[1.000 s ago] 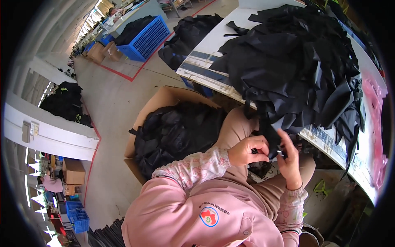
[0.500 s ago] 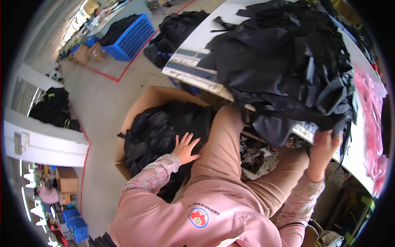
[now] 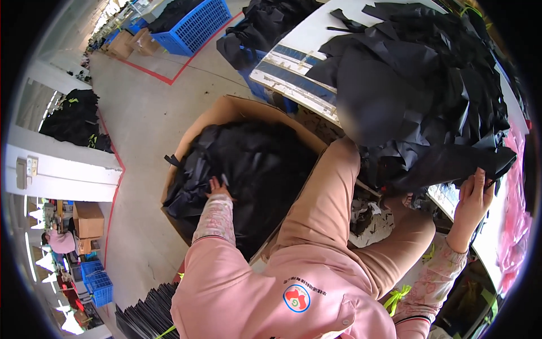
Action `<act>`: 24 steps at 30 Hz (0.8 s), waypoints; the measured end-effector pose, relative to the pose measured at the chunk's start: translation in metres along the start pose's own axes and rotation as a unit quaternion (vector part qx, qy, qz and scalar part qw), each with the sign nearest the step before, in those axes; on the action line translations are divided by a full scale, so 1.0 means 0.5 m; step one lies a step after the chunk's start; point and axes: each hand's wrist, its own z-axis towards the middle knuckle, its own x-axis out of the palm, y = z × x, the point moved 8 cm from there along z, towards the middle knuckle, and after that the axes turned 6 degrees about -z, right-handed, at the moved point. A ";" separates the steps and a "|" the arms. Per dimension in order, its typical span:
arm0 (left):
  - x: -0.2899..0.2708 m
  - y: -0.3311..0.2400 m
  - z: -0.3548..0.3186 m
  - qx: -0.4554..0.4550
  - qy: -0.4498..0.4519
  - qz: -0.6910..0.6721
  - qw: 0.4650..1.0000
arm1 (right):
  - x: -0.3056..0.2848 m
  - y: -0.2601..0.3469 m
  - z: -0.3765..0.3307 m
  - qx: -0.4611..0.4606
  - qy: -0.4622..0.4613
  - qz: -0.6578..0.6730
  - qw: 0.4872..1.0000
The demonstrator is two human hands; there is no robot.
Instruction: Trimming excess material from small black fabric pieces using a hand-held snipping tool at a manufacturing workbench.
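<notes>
On the white table, a large heap of loose black fabric pieces (image 3: 429, 85) hangs over the near edge. My right hand (image 3: 474, 196) is at the heap's near right corner, its fingers closed on the edge of a black fabric piece (image 3: 460, 164). To my left stands an open cardboard box (image 3: 226, 107) filled with more black fabric (image 3: 265, 164). My left hand (image 3: 219, 187) reaches into this box and rests on the fabric with fingers apart. Its fingertips are partly hidden among the dark folds.
Pink plastic film (image 3: 511, 209) lies along the table's right side. A blue crate (image 3: 195, 28) and a black heap (image 3: 265, 28) stand farther off. Stacked black pieces (image 3: 147, 308) are at lower left. Scraps (image 3: 370, 220) lie beneath the table by my legs.
My left hand has moved from the box's near right side leftward, deeper over the fabric. My right hand remains at the heap's edge, its fingers now more extended. The whole view has shifted.
</notes>
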 end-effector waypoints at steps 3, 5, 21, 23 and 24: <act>0.033 0.015 0.098 -0.009 0.006 -0.057 0.998 | -0.005 0.042 -0.002 -0.023 0.002 -0.016 1.000; 0.050 0.219 0.172 0.015 -0.081 0.091 0.992 | 0.045 0.030 0.012 0.004 0.009 0.008 1.000; 0.035 0.373 0.244 0.203 -0.030 0.114 0.972 | 0.073 0.083 0.059 -0.038 -0.045 -0.172 0.983; -0.003 0.284 0.219 0.166 0.098 0.135 0.972 | 0.115 0.111 0.066 -0.055 -0.030 -0.172 0.983; -0.030 0.121 0.149 0.163 0.171 0.151 0.960 | 0.106 0.123 0.070 -0.063 -0.034 -0.191 0.979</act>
